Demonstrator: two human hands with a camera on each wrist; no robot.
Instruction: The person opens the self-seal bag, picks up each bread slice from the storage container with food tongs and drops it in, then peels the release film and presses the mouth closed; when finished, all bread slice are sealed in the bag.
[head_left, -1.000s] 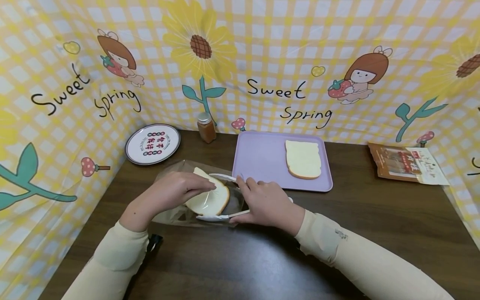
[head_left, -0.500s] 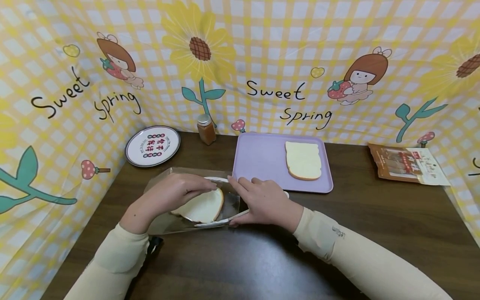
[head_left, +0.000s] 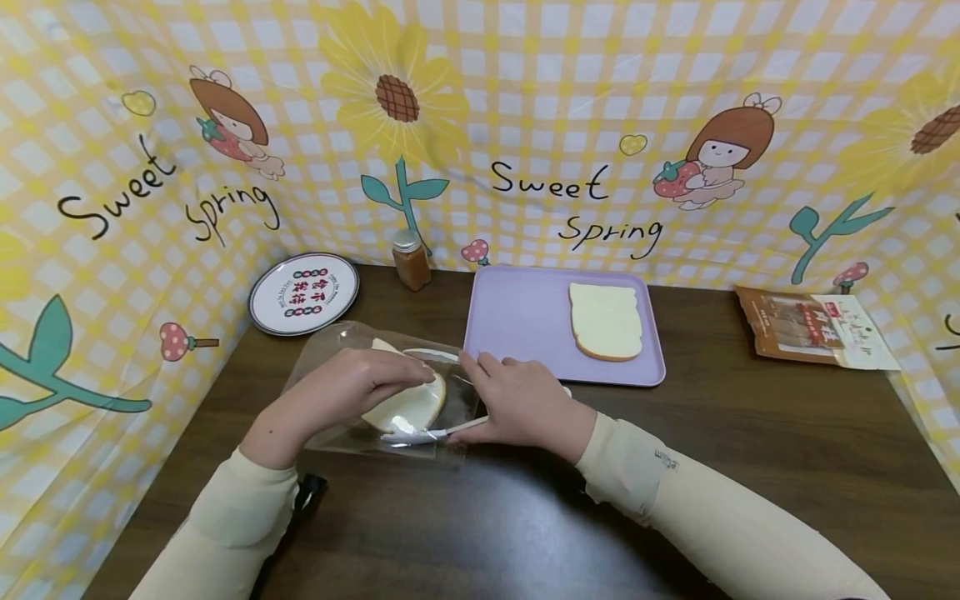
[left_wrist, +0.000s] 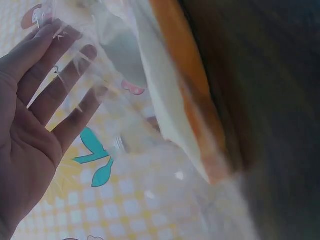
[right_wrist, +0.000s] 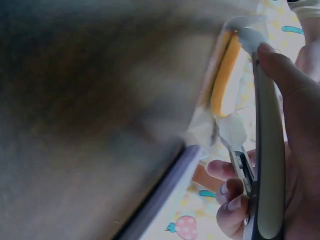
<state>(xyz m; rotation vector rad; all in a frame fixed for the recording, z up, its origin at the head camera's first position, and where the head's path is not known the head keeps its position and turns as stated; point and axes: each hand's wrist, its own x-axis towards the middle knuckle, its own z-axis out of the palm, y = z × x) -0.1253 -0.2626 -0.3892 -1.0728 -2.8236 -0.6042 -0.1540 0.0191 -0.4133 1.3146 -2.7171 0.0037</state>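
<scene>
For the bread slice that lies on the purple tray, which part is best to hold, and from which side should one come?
Probably the left edge of the bread slice, pinched top and bottom with the tongs, coming from the left. It lies flat, and the purple tray is bare on that side, while the right and near edges sit close to the raised rim.

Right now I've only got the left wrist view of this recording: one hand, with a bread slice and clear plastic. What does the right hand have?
Observer: The right hand holds tongs, their white tips on either side of the bagged bread slice.
Operator: Is any bread outside the plastic bag?
Observer: Yes, in the head view another bread slice lies on the lilac tray, toward its right-hand end.
Operator: Anything standing left of that tray?
Observer: A silver-lidded jar, upright near the table's back edge.
</scene>
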